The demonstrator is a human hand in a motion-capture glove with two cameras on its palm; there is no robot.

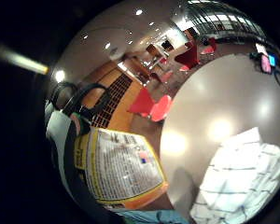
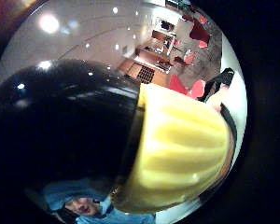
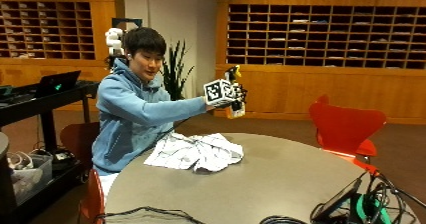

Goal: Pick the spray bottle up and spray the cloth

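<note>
The spray bottle was held in the gloved right hand, raised above the cloth. The rigid, probably light bottle is best gripped at its neck.

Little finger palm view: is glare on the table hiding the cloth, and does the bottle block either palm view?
Little finger view: ceiling-light glare spots on the table lie beside the cloth, which stays legible. Thumb view: the spray bottle fills most of the picture, hiding the cloth.
</note>
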